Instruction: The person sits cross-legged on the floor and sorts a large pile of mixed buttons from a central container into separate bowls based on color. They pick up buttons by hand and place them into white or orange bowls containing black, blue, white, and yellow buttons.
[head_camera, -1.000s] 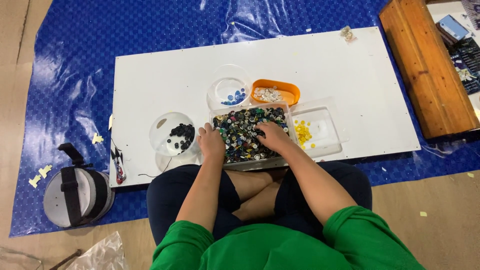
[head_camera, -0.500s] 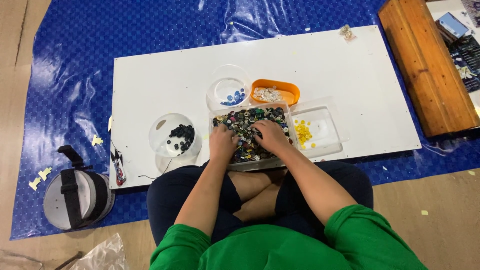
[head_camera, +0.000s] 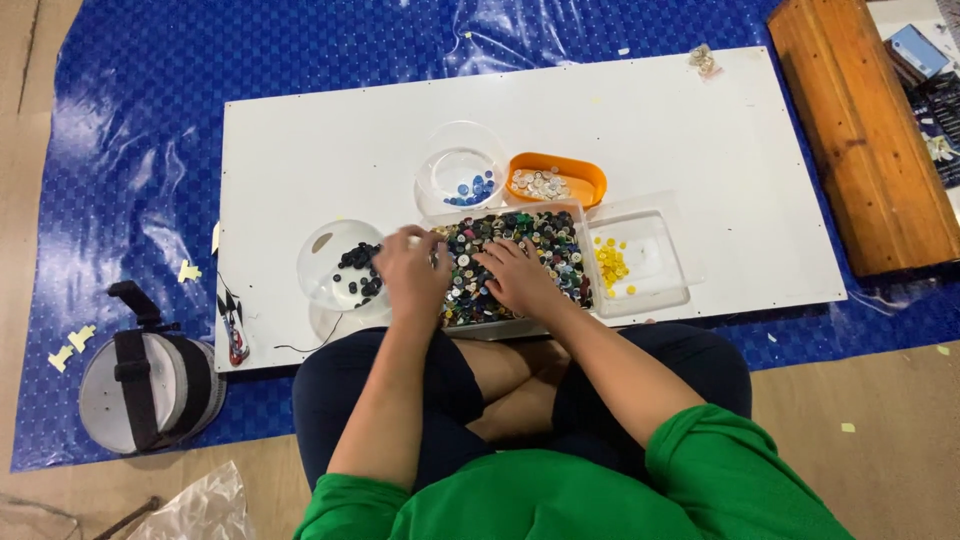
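The person is sitting cross-legged at the near edge of the white board (head_camera: 640, 120), green sleeves and dark trousers filling the bottom of the view. Both hands are working in the clear tray of mixed buttons (head_camera: 520, 262), which is sitting at the board's near edge, right in front of the knees. The left hand (head_camera: 412, 275) is hovering at the tray's left rim, fingers drawn narrow as if pinching something small (too tiny to confirm whether a button is between them), and it is leaning toward the clear bowl of dark buttons (head_camera: 345, 265) just beside it. The right hand (head_camera: 515, 275) is resting flat on the heap, fingers spread loosely, holding nothing that shows.

To the right, touching the tray, a clear rectangular box (head_camera: 640, 262) is holding a few yellow buttons. Farther out, a clear bowl with blue buttons (head_camera: 462, 178) and an orange dish of pale buttons (head_camera: 555, 180) are standing side by side.

Judging from this layout, picking well calls for lifting one button at a time, keeping the pinch tight across the gap between rims, and using the flat hand to spread the heap thin so colours are showing.

A wooden bench (head_camera: 860, 130) is lying at far right on the blue tarp (head_camera: 120, 150).
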